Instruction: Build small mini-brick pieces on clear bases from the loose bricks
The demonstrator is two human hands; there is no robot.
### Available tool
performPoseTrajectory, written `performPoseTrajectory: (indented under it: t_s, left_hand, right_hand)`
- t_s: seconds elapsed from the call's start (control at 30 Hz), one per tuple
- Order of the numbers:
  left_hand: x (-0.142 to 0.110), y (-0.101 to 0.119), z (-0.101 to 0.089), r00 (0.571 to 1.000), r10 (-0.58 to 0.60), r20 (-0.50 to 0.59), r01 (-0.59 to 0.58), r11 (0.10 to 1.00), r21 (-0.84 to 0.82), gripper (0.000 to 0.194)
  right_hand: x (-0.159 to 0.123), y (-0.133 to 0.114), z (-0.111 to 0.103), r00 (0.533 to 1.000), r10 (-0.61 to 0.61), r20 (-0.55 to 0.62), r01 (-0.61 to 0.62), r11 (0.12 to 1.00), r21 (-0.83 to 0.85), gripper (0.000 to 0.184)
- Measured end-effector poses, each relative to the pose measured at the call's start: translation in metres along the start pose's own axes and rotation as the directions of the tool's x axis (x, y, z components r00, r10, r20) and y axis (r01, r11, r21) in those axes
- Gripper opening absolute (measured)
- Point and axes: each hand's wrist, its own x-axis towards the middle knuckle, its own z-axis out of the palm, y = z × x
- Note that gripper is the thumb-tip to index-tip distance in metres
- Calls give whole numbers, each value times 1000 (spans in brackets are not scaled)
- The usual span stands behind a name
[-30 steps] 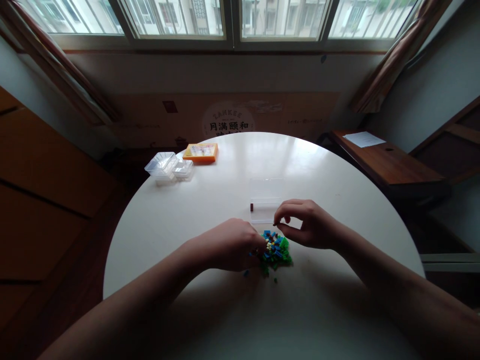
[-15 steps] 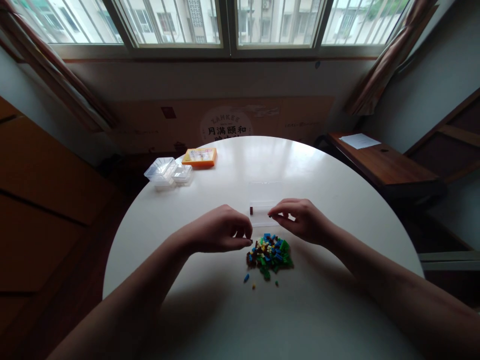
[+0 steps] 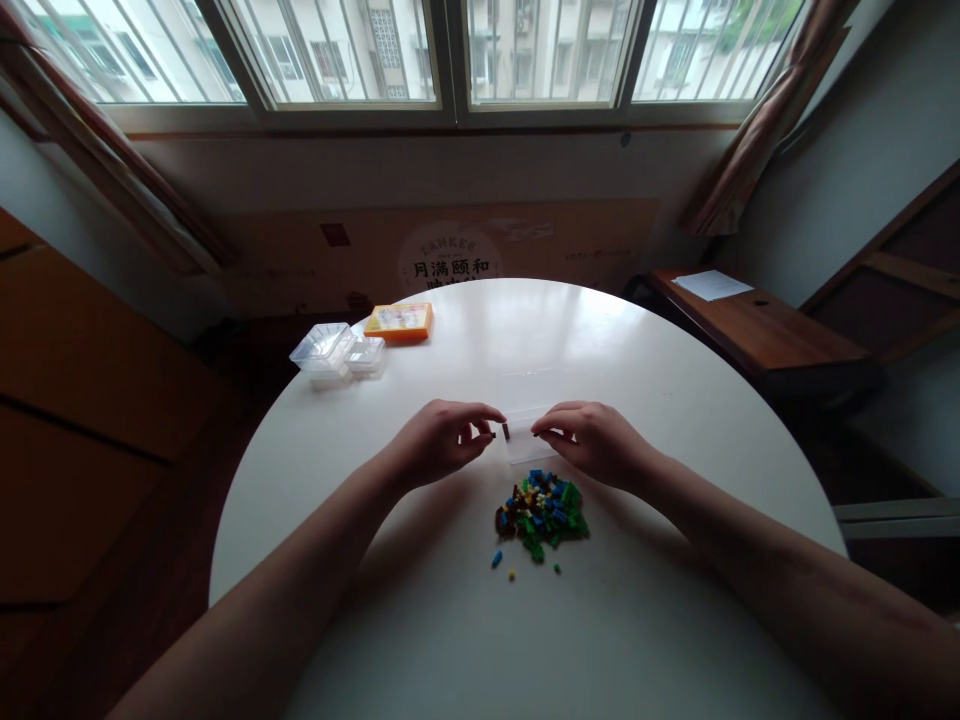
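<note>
A clear plastic box (image 3: 525, 452) lies on the table with a dark brown building brick (image 3: 506, 432) standing at its left end. My left hand (image 3: 442, 440) is at the box's left side, thumb and fingers curled around a small dark building brick (image 3: 493, 435); its index fingertip is close to the brown brick, and whether they touch I cannot tell. Over the box's right part, my right hand (image 3: 592, 440) pinches another small dark building brick (image 3: 535, 433), partly hidden by the fingertips. Just nearer to me lies a pile of small blue, green, brown and yellow bricks (image 3: 546, 510).
A few loose bricks, including a blue one (image 3: 496, 559), lie in front of the pile. Clear containers (image 3: 322, 348) and an orange box (image 3: 399, 322) stand at the round white table's (image 3: 600, 340) far left. A wooden desk (image 3: 765, 325) with paper is at right.
My left hand has lifted from the pile with a small dark brick and moved up to the box's left end. My right hand has shifted left over the box. The box has turned slightly.
</note>
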Motion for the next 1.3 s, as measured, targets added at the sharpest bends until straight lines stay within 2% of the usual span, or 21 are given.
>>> performPoseTrajectory:
  t_s: [0.07, 0.2, 0.4, 0.67, 0.93, 1.07, 1.3]
  left_hand:
    - [0, 2, 5, 999, 30, 10, -31, 998, 50, 29]
    - [0, 4, 13, 995, 82, 63, -89, 990, 109, 27]
    - [1, 3, 19, 996, 70, 58, -78, 987, 143, 26]
    - [1, 3, 20, 997, 69, 42, -73, 989, 129, 25]
    - [1, 5, 18, 997, 56, 60, -64, 988, 140, 26]
    - [1, 5, 18, 996, 59, 60, -67, 988, 141, 24]
    - [1, 3, 19, 996, 72, 46, -77, 988, 136, 24]
  right_hand:
    - [-1, -1, -2, 1000, 15, 17, -15, 1000, -19, 20]
    - [-6, -7, -6, 997, 55, 54, -51, 995, -81, 20]
    - [-4, -13, -9, 994, 86, 66, -71, 977, -203, 23]
    - [9, -8, -4, 991, 52, 120, -21, 968, -248, 25]
    - [6, -13, -14, 1000, -7, -5, 6, 962, -274, 28]
    - [5, -10, -11, 998, -50, 43, 60, 960, -274, 26]
    - [5, -9, -4, 997, -42, 67, 59, 959, -276, 24]
